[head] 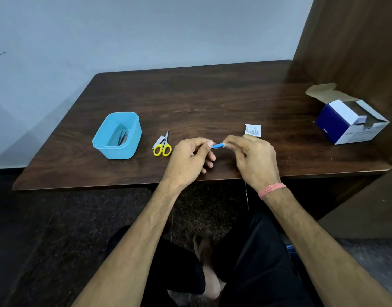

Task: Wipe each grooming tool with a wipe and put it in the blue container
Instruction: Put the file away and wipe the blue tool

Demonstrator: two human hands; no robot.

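**Over the bench's near edge, a blue tool between two hands**

Above the front edge of the bench [212,96] we see the left hand [190,158] and right hand [254,160] meeting around a slim blue tool [217,146]. The left fingers [209,143] pinch one end; the right fingers [229,141] are curled round the other end, apparently with a bit of white wipe [223,145] there, though we cannot make it out clearly. To the left sits the blue container [124,151] with dark metal tools [123,138] inside. Between container and hands lie yellow-handled scissors [162,147], with a nail clipper [160,141] touching them. Behind the right hand lies a torn white sachet [253,130]. An open cardboard box [345,120] stands at the far right.
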